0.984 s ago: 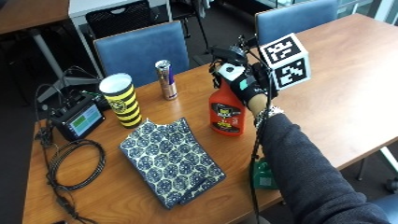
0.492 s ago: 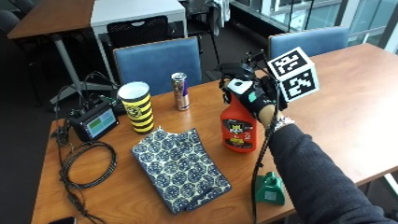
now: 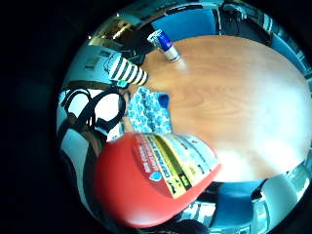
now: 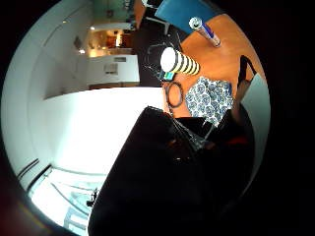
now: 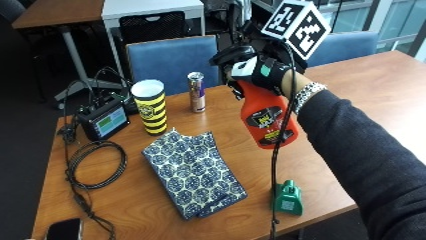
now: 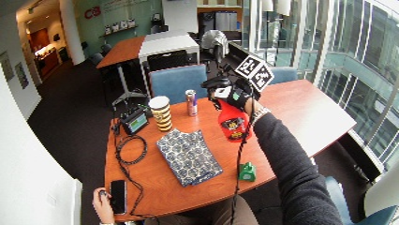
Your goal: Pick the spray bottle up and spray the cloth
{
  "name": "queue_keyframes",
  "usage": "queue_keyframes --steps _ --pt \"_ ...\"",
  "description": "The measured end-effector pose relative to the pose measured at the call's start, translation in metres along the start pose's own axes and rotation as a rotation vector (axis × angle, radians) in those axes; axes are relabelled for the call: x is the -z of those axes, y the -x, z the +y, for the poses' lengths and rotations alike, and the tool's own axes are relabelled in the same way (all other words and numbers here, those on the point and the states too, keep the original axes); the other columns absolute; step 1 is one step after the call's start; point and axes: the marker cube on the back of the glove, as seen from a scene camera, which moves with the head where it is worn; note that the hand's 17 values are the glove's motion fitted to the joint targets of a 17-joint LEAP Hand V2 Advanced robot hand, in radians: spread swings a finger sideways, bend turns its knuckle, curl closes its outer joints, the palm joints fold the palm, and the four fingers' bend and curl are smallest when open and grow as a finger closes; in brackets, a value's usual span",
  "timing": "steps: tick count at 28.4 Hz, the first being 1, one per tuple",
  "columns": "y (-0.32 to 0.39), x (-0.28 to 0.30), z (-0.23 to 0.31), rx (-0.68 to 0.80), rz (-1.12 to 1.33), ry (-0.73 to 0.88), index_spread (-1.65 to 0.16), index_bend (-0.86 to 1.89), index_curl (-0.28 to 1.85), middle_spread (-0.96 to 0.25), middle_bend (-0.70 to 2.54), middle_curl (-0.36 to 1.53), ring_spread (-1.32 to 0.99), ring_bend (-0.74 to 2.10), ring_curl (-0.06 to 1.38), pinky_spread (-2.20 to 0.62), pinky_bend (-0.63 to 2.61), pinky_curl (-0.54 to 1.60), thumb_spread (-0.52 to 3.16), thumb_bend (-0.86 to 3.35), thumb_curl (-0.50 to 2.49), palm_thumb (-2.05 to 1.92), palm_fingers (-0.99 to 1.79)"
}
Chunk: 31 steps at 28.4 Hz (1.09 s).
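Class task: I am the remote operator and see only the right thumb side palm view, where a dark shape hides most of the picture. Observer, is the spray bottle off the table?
Observer: Yes. In the outside view the gloved right hand holds the red spray bottle by its neck, clear of the table.
Operator: Where is the cloth relative to it?
Observer: The patterned cloth lies flat on the table, lower than the bottle and toward the yellow striped cup.
Operator: Anything close to the cloth?
Observer: A small green object stands near the table's front edge, apart from the cloth, and a coiled black cable lies on the cloth's other side.
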Motion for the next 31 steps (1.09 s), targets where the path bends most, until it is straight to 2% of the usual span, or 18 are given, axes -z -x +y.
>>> queue_keyframes --steps 13,20,25,31 --pt "0.035 -0.053 -0.001 -0.140 0.566 0.288 -0.28 0.35 0.58 -0.22 0.63 0.54 -0.22 0.57 0.47 -0.22 0.35 0.38 0.29 -0.03 0.77 0.95 1.34" --pt "0.033 -0.087 0.001 -0.210 0.830 0.367 -0.28 0.35 0.58 -0.22 0.62 0.53 -0.22 0.57 0.47 -0.22 0.36 0.38 0.30 -0.03 0.78 0.95 1.34" --pt "0.023 -0.111 -0.011 -0.200 1.040 0.355 -0.28 0.34 0.58 -0.22 0.62 0.53 -0.21 0.57 0.47 -0.22 0.36 0.38 0.30 -0.03 0.78 0.95 1.34" --pt "0.012 -0.153 -0.005 -0.235 1.211 0.417 -0.28 0.34 0.58 -0.22 0.62 0.53 -0.22 0.57 0.47 -0.21 0.36 0.37 0.30 -0.03 0.79 0.95 1.34"
